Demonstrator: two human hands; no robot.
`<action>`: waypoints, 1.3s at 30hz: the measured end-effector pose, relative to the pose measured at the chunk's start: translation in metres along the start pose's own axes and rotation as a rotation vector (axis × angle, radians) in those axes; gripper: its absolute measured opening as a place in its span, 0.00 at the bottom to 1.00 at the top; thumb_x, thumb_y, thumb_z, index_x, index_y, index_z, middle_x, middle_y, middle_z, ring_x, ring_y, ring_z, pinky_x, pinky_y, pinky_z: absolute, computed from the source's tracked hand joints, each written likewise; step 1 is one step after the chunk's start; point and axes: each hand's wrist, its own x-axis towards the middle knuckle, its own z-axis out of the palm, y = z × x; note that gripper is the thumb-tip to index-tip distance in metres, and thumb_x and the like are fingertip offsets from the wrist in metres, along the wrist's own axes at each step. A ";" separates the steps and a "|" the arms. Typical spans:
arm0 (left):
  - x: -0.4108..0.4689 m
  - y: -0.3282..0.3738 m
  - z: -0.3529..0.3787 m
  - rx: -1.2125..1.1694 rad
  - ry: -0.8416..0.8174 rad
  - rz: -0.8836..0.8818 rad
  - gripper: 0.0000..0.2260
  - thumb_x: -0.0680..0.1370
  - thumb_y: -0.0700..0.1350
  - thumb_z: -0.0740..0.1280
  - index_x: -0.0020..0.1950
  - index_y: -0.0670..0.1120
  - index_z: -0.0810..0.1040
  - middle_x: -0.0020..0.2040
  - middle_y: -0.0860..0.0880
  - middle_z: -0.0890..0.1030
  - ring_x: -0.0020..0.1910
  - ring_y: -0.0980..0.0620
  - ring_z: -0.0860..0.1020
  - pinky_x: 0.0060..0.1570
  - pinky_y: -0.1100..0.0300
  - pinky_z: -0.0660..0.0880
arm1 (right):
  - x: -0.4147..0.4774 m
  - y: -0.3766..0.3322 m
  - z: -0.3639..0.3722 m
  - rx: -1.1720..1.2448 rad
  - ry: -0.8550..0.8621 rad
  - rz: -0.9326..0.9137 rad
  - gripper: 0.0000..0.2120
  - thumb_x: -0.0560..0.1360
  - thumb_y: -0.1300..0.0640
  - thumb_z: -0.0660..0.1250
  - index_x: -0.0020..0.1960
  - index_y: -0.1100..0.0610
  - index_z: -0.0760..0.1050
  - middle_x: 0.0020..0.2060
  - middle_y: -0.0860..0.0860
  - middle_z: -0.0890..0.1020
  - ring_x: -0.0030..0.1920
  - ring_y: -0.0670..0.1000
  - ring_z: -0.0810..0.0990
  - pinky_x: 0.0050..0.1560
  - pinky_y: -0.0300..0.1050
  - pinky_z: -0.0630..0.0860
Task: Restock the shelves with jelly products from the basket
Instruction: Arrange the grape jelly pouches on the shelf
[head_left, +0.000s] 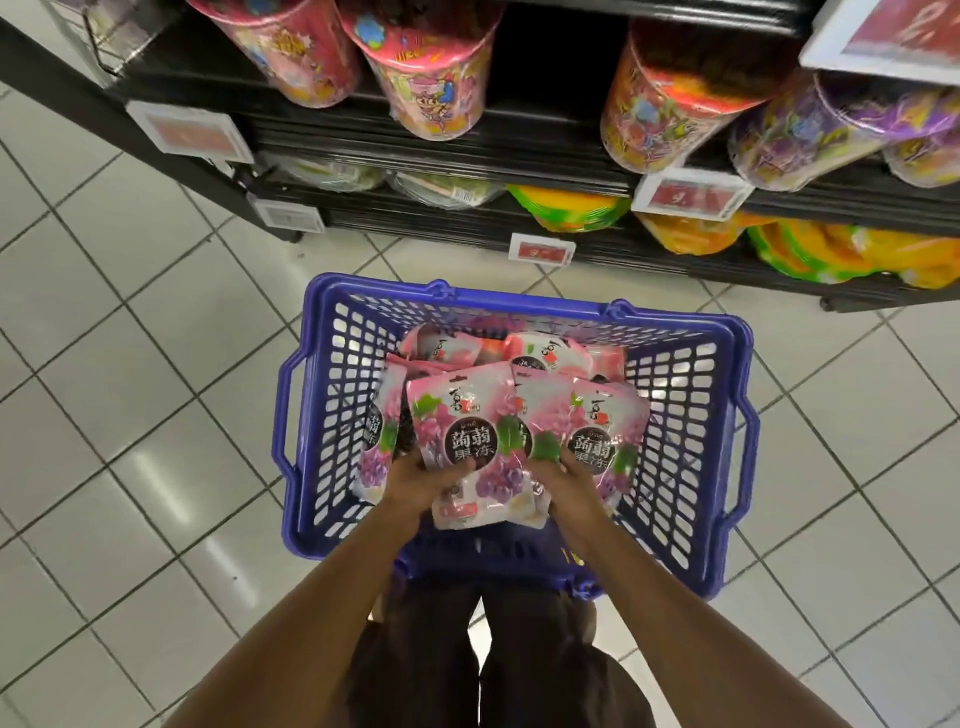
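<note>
Here, a white tiled floor (130, 364) fills the view, seen from above past the person's two bare forearms. A black metal shelf unit (519, 150) stands just beyond the far rim of a blue plastic lattice basket (691, 395), which sits on the floor in front of the person's legs. On the shelves beyond the basket lean round clear plastic tubs with bright cartoon wrappers (436, 88). Below them lie yellow and green bags (571, 208), with small red price tags (543, 251) clipped to the shelf edges.

Inside the basket is a loose heap of pink glossy jelly pouches printed with purple grapes (457, 415). They are fanned upright towards its near side, and none has reached a shelf yet. The left hand (415, 483) curls round the lower edge of the pouches at the near-left of the basket. The right hand (571, 483) grips the bottom of those at the near-right.

The likely next step is lifting this bundle out. The pouches look slick and overlap unevenly, so a grip on their bottom edges alone could let the outer ones slide free and drop. No matching pouches show on the shelves in view, so the bundle could also be put in the wrong place.
</note>
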 end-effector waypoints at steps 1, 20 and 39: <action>-0.007 0.000 -0.003 -0.009 -0.036 0.010 0.20 0.68 0.41 0.79 0.58 0.40 0.80 0.51 0.43 0.85 0.48 0.46 0.84 0.43 0.56 0.82 | -0.008 -0.003 -0.003 0.028 0.016 -0.007 0.19 0.73 0.60 0.70 0.63 0.57 0.76 0.59 0.57 0.81 0.60 0.57 0.78 0.65 0.58 0.72; -0.462 0.225 -0.111 -0.248 -0.182 0.705 0.19 0.65 0.57 0.75 0.53 0.49 0.84 0.42 0.48 0.87 0.39 0.50 0.86 0.32 0.60 0.80 | -0.451 -0.238 -0.062 0.595 -0.112 -0.669 0.06 0.71 0.57 0.66 0.45 0.60 0.75 0.29 0.56 0.75 0.30 0.53 0.74 0.35 0.44 0.72; -0.759 0.354 -0.203 -0.335 -0.212 1.251 0.14 0.66 0.55 0.75 0.48 0.52 0.84 0.46 0.48 0.87 0.43 0.48 0.86 0.34 0.54 0.81 | -0.777 -0.359 -0.077 0.425 0.085 -1.404 0.22 0.65 0.50 0.77 0.58 0.51 0.79 0.46 0.51 0.87 0.41 0.48 0.84 0.37 0.40 0.80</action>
